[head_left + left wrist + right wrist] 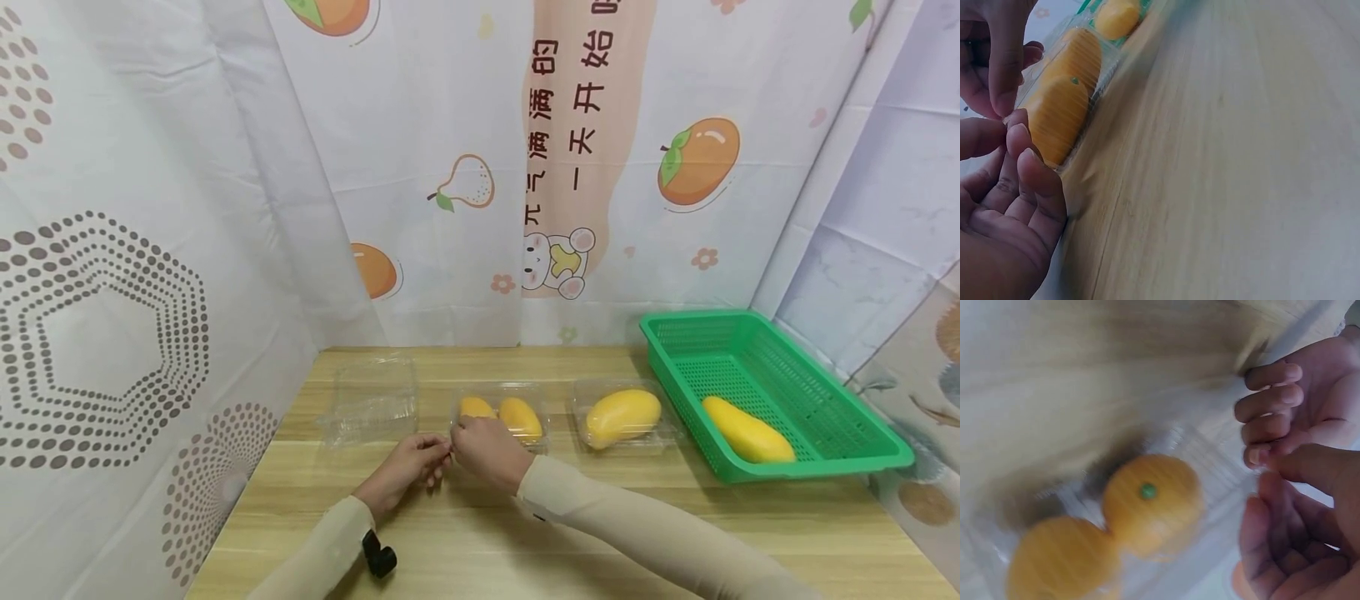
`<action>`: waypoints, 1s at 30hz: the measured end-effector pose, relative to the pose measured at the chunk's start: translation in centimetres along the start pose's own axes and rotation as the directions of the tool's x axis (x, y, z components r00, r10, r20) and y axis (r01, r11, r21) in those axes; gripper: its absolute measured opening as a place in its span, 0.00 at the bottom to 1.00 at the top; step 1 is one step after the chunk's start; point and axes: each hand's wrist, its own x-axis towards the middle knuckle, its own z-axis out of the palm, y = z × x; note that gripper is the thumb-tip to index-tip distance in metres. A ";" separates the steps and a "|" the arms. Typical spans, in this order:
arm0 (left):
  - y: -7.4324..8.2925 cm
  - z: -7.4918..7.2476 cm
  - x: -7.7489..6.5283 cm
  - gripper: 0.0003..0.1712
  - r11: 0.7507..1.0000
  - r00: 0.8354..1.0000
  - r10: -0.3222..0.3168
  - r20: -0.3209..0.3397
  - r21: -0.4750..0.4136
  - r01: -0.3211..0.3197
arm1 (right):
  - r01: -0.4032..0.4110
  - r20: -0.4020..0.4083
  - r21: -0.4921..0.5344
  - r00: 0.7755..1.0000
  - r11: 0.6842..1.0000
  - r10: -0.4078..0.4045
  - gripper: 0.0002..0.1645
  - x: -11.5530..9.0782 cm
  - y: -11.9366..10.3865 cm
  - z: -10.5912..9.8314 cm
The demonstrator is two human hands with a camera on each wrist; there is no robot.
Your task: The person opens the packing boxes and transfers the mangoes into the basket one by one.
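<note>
Both hands meet by the near left corner of a clear plastic box [543,446] with two yellow-orange fruits [519,419] in it; one shows a green stem spot in the wrist views. Thumb and forefinger of the left hand [408,468] pinch together, palm turned up, the other fingers curled. The right hand [489,450] comes from above, its thumb and forefinger tips pressed against the left fingertips [1017,130]. Whatever lies between them is tiny and hidden, and I cannot tell what it is. In the head view the right hand covers part of the left fruit.
An empty clear plastic box [372,404] lies at the back left. Right of the middle box, another clear box [645,446] holds a yellow mango [622,417]. A green basket [825,471] with one long yellow fruit [748,431] stands at the right. Printed curtains [450,108] surround the wooden table [465,550].
</note>
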 end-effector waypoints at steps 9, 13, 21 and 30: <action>0.2 0.2 -0.1 0.13 1.000 1.000 0.013 -0.020 -0.003 -0.013 | 0.031 0.065 -0.119 0.998 0.992 -0.023 0.04 0.2 -0.7 -0.8; 0.2 0.3 -0.1 0.13 1.000 1.000 0.011 -0.024 -0.005 -0.011 | 0.033 0.081 -0.099 0.996 0.995 -0.025 0.04 0.4 -0.7 -0.8; 0.2 0.2 0.0 0.14 1.000 0.999 0.002 -0.039 -0.019 -0.003 | 0.046 0.064 -0.041 0.997 0.998 -0.043 0.07 0.9 0.0 -0.1; 0.5 0.8 0.4 0.10 0.999 0.997 0.028 -0.072 -0.021 -0.029 | 0.069 -0.042 -0.050 0.997 0.996 -0.072 0.09 0.6 0.4 0.8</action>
